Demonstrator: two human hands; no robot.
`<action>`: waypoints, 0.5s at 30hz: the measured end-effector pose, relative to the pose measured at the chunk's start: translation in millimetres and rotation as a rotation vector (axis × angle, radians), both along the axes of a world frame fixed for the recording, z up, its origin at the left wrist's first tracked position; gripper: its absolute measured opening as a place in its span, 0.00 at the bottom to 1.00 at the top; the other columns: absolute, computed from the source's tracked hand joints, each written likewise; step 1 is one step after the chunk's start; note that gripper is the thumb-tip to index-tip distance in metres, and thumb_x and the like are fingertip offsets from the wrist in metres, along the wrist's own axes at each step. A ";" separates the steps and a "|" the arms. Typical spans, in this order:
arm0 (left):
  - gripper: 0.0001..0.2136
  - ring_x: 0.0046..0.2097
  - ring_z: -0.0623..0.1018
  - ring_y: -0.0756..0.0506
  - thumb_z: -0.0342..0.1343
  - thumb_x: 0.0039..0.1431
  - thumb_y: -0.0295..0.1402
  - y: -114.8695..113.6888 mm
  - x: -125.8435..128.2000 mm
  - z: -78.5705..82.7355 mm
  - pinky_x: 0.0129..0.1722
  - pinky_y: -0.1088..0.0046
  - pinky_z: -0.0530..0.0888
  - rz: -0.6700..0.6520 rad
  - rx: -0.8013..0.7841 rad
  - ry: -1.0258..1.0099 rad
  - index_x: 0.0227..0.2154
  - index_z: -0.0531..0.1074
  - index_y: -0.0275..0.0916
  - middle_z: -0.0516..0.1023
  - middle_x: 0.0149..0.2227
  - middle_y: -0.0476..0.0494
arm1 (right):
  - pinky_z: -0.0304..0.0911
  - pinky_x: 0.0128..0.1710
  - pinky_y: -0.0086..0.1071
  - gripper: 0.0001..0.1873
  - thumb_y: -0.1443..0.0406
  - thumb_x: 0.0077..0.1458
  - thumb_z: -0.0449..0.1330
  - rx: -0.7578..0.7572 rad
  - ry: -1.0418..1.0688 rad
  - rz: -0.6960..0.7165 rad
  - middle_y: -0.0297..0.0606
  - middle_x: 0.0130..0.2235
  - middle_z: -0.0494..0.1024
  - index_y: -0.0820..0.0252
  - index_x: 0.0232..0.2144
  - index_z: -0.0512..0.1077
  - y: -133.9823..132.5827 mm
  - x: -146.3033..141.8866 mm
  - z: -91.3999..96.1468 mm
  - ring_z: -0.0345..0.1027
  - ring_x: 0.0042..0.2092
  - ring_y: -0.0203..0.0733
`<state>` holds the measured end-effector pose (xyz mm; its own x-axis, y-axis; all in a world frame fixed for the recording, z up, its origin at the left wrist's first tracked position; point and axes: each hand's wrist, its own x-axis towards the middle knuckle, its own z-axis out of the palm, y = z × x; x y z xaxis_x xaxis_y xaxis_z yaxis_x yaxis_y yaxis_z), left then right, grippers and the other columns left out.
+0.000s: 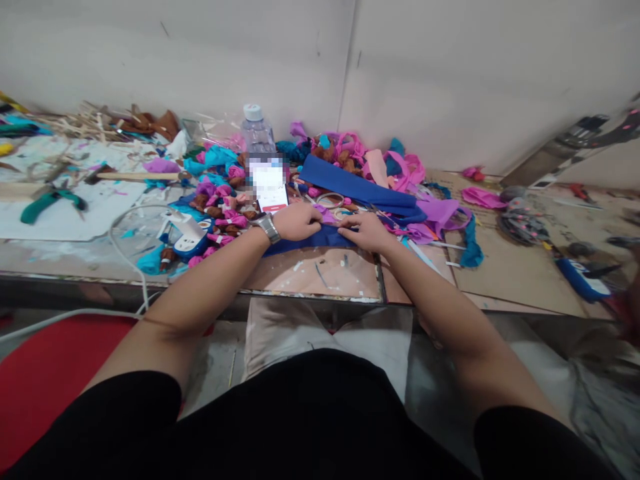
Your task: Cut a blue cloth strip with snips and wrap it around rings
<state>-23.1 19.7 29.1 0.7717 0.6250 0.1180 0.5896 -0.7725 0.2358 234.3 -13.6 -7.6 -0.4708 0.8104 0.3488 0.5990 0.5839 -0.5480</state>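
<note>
My left hand (pixel 299 221), with a metal watch on its wrist, rests closed on a strip of dark blue fabric (pixel 320 239) lying on the workbench. My right hand (pixel 366 231) presses the same strip with its fingers bent down onto it, a short way to the right. A phone (pixel 270 187) with a lit screen stands just behind my left hand. Pink, purple and teal fabric scraps (pixel 225 200) are heaped around the phone. A larger folded blue cloth (pixel 357 188) lies behind my right hand.
A plastic water bottle (pixel 257 130) stands at the back near the wall. Green-handled pliers (pixel 47 202) and a hammer (pixel 133 176) lie on the left. A white power strip (pixel 187 233) with cable sits left of my hands. Tools and a blue object (pixel 580 277) lie at the right.
</note>
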 end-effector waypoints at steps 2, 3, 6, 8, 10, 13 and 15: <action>0.11 0.32 0.73 0.44 0.51 0.61 0.33 0.3 -0.8 0.7 0.34 0.67 0.62 0.022 0.041 0.044 0.30 0.78 0.37 0.81 0.31 0.41 | 0.69 0.41 0.35 0.09 0.62 0.60 0.64 -0.006 0.004 -0.003 0.35 0.35 0.88 0.57 0.36 0.85 1.3 0.9 -0.7 0.80 0.37 0.44; 0.12 0.33 0.74 0.43 0.51 0.62 0.33 0.7 -1.3 0.9 0.35 0.66 0.63 0.029 0.057 0.063 0.31 0.79 0.37 0.81 0.33 0.40 | 0.69 0.41 0.35 0.08 0.62 0.60 0.65 -0.008 0.010 0.003 0.35 0.35 0.88 0.57 0.35 0.85 1.3 0.8 -0.9 0.81 0.37 0.44; 0.13 0.35 0.77 0.42 0.51 0.62 0.33 1.9 -2.6 1.2 0.37 0.66 0.64 0.050 0.083 0.098 0.33 0.81 0.38 0.83 0.35 0.38 | 0.69 0.41 0.34 0.08 0.62 0.60 0.64 -0.020 0.027 0.017 0.35 0.35 0.87 0.57 0.35 0.85 -0.5 -0.4 -0.4 0.81 0.37 0.44; 0.14 0.36 0.77 0.41 0.51 0.63 0.34 2.1 -3.1 1.4 0.37 0.66 0.64 0.095 0.093 0.105 0.35 0.82 0.38 0.83 0.35 0.38 | 0.69 0.40 0.34 0.09 0.62 0.60 0.64 -0.028 0.022 0.023 0.35 0.35 0.87 0.57 0.36 0.85 -2.0 -1.2 0.3 0.80 0.37 0.44; 0.15 0.37 0.78 0.40 0.50 0.63 0.35 1.7 -3.2 1.7 0.36 0.66 0.63 0.154 0.102 0.099 0.38 0.83 0.38 0.84 0.35 0.37 | 0.69 0.40 0.34 0.09 0.62 0.60 0.63 -0.036 0.020 0.029 0.35 0.35 0.87 0.57 0.36 0.85 -2.9 -1.6 0.8 0.80 0.36 0.44; 0.15 0.37 0.79 0.39 0.50 0.64 0.36 0.8 -2.9 2.6 0.35 0.65 0.63 0.216 0.116 0.081 0.39 0.83 0.38 0.84 0.36 0.36 | 0.70 0.41 0.35 0.10 0.62 0.60 0.63 -0.044 0.037 0.030 0.35 0.36 0.88 0.57 0.37 0.85 -3.4 -1.6 1.5 0.81 0.37 0.45; 0.15 0.37 0.79 0.39 0.50 0.64 0.36 -0.1 -2.4 3.4 0.35 0.65 0.64 0.233 0.119 0.067 0.38 0.83 0.38 0.85 0.37 0.36 | 0.70 0.42 0.35 0.10 0.62 0.60 0.64 -0.047 0.047 0.027 0.35 0.36 0.88 0.57 0.37 0.85 -3.9 -1.7 2.1 0.81 0.38 0.45</action>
